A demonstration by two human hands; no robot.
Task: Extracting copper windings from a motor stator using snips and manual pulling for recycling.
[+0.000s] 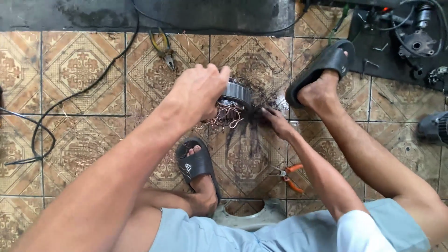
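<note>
Now L hand point(198, 91) clamped on motor stator point(235, 94), R hand point(276, 122) pinching copper wire tangle point(226, 116) w/ fingers closed.

A single view, from a camera worn on the person's head, looking almost straight down at the patterned tile floor point(84, 70); the person sits low, so the floor is near; both forearms reach up the frame from its bottom edge – the left hand point(198, 91) and right hand point(276, 122) meet near the middle; knees and sandalled feet flank them; a dark mat point(210, 14) edges the top.
</note>
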